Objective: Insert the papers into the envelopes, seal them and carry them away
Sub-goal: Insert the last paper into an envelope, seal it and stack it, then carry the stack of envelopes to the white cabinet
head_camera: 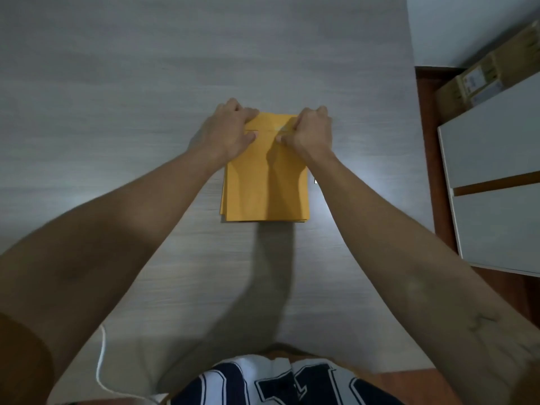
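Worktop (117,83): grey, wood-grained.
Envelopes (266,185): yellow stack lying flat at centre — top one's flap (270,121) folded down at 12 o'clock.
Left hand (230,127): fingers (251,114) curled, gripping the flap's 11 o'clock corner.
Right hand (311,131): fingers curled tight — thumb pinching the flap edge at 1 o'clock.

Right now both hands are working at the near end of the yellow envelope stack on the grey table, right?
Not quite. The head view shows the left hand and right hand at the far end of the yellow envelope stack, by the flap, not the near end. It does lie on the grey table.
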